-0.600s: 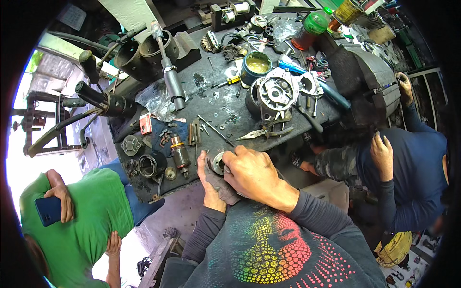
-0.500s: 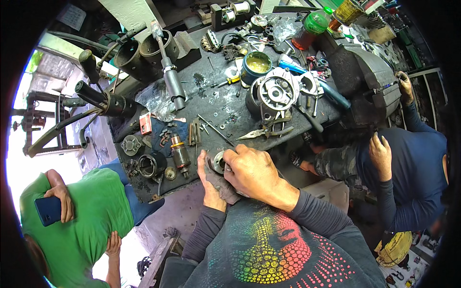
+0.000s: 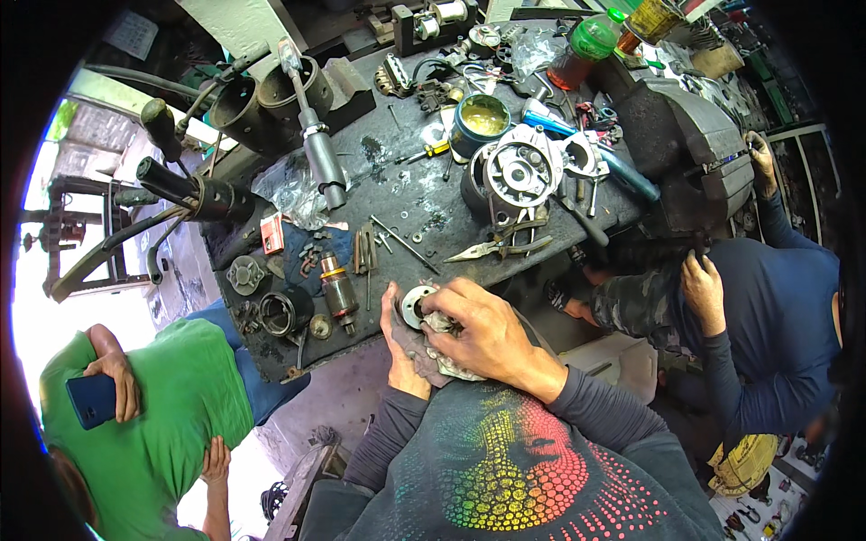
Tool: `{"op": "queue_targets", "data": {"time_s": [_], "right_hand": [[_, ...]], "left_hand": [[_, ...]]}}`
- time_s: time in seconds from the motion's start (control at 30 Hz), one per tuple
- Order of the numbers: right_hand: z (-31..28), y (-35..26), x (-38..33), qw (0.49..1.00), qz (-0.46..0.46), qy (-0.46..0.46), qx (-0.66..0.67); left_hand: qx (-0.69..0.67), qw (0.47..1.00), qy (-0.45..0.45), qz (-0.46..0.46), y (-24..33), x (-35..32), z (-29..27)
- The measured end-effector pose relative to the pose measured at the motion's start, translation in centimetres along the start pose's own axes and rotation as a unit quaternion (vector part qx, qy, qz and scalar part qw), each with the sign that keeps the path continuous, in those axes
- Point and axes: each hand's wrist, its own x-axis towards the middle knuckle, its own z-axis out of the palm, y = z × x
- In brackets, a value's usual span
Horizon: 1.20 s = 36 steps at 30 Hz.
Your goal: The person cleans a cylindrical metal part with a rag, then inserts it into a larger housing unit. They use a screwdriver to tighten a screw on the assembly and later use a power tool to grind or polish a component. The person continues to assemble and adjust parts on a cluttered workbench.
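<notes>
A small round metal motor part (image 3: 415, 305) sits at the near edge of the dark workbench (image 3: 406, 194). My left hand (image 3: 400, 344) cups it from below. Over the top of it lies my right hand (image 3: 476, 329), pressing a dirty grey rag (image 3: 446, 359) against the part. Both hands are closed around the part and rag, which hide most of the part.
On the bench lie needle-nose pliers (image 3: 498, 246), an armature (image 3: 339, 290), an aluminium motor housing (image 3: 521, 171), a tin of grease (image 3: 480, 119), a green-capped bottle (image 3: 585, 45) and a vise (image 3: 690, 144). One person in green (image 3: 153, 415) holds a phone at left; another in dark blue (image 3: 767, 298) crouches at right.
The hand of the person in dark blue has shifted slightly lower on the right. My hands stay on the part and rag.
</notes>
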Motion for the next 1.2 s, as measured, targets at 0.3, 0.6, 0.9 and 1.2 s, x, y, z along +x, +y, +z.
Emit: {"op": "queue_targets", "data": {"time_s": [0.3, 0.6, 0.9, 1.2], "right_hand": [[-1.2, 0.2, -0.7, 0.998, 0.02, 0.034, -0.044], [-1.3, 0.4, -0.4, 0.996, 0.025, 0.077, -0.019], [-1.2, 0.4, -0.3, 0.996, 0.03, 0.077, -0.019], [-1.2, 0.6, -0.4, 0.997, 0.011, 0.066, -0.024]], "left_hand": [[0.025, 0.999, 0.004, -0.043, -0.6, 1.5, -1.0], [0.05, 0.998, 0.035, -0.026, -0.8, 1.3, -0.2], [0.031, 0.999, 0.018, -0.035, -1.0, 1.6, -1.0], [0.027, 0.998, 0.024, -0.05, -0.8, 1.4, -0.8]]}}
